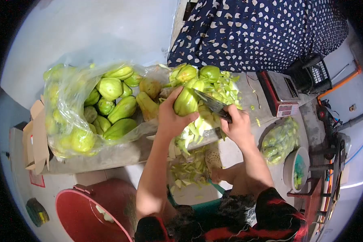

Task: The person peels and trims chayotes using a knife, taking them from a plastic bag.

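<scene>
My left hand is wrapped round a green papaya, its ridged skin partly peeled. A knife with a dark blade is gripped in my right hand, and its tip points at the papaya's right side. Whether the blade touches the fruit I cannot tell. Pale green peelings lie under and around both hands. Behind my hands sit more papayas. To the left, a large clear plastic bag lies open with several green and yellowish papayas in it.
A red scale stands on the right, beside a black basket. On the floor are a red bin, a filled plastic bag, a white basin and fallen peelings. Patterned cloth hangs at the back.
</scene>
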### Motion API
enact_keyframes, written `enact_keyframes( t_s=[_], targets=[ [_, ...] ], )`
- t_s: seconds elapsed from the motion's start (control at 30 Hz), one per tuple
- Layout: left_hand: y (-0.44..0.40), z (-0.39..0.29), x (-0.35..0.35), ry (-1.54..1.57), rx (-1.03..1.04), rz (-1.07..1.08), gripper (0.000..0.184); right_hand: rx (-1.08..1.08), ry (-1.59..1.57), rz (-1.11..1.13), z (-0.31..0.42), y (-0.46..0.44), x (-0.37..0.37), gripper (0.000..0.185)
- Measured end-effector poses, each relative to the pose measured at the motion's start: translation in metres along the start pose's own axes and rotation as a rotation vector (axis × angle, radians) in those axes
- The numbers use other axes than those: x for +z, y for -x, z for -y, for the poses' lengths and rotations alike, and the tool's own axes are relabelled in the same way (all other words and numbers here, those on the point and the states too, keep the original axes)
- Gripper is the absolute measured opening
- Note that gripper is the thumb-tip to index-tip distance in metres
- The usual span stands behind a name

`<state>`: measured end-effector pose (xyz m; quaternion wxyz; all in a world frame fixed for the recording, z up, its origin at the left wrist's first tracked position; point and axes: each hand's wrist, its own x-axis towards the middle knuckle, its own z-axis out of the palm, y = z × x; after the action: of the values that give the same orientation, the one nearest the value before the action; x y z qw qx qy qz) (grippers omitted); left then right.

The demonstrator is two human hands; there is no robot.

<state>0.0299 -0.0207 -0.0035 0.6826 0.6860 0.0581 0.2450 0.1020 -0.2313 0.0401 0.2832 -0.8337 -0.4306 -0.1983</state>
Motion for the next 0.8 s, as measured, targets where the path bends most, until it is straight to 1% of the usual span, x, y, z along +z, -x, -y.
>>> enact_keyframes(
  t_s=[0.07,0.1,0.2,0.3,0.43,0.5,0.53,0.6,0.63,0.67,0.7,0.73,0.77,0.8],
  targets=[
    [0.0,-0.001,-0.005,-0.141,0.203,0.015,0.08,-0.108,0.011,-0.006,0.002,-0.002,0.0,0.021],
    [-0.001,0.003,-0.005,-0.19,0.196,-0.002,0.078,-0.147,0.014,-0.011,0.006,-0.005,-0.001,0.026],
    [0.0,-0.006,-0.008,-0.276,0.2,0.038,0.076,-0.193,-0.006,-0.029,0.01,-0.013,-0.004,0.028],
    [0.0,-0.011,-0.007,-0.305,0.195,0.028,0.075,-0.231,-0.03,-0.04,0.013,-0.02,-0.003,0.029],
    [-0.001,-0.017,-0.009,-0.301,0.2,0.04,0.076,-0.212,-0.057,-0.014,0.011,-0.022,-0.003,0.027],
    [0.004,-0.019,-0.01,-0.376,0.242,-0.008,0.077,-0.1,-0.03,0.05,0.003,-0.022,0.003,0.021],
    [0.008,-0.019,-0.009,-0.372,0.235,-0.001,0.077,0.154,0.068,0.145,-0.009,-0.025,0.015,0.016],
    [0.003,-0.018,-0.012,-0.014,0.074,0.067,0.08,0.3,0.111,0.171,-0.039,-0.024,0.024,0.016],
    [0.005,-0.015,-0.011,0.035,0.092,0.058,0.076,0.282,0.111,0.157,-0.045,-0.025,0.021,0.016],
    [0.002,-0.009,-0.007,0.036,0.103,0.038,0.076,0.296,0.04,0.108,-0.041,-0.025,0.013,0.015],
    [0.006,-0.001,-0.003,0.347,-0.096,-0.031,0.072,0.327,-0.034,0.071,-0.036,-0.021,0.008,0.015],
    [0.011,0.006,-0.002,0.649,-0.302,-0.092,0.069,0.335,-0.042,0.08,-0.032,-0.018,0.006,0.015],
    [0.005,0.005,-0.004,0.786,-0.279,0.053,0.066,0.352,-0.055,0.081,-0.029,-0.019,0.004,0.015],
    [0.005,0.001,-0.001,0.78,-0.274,0.051,0.066,0.364,-0.067,0.08,-0.027,-0.021,0.004,0.015]
  ],
)
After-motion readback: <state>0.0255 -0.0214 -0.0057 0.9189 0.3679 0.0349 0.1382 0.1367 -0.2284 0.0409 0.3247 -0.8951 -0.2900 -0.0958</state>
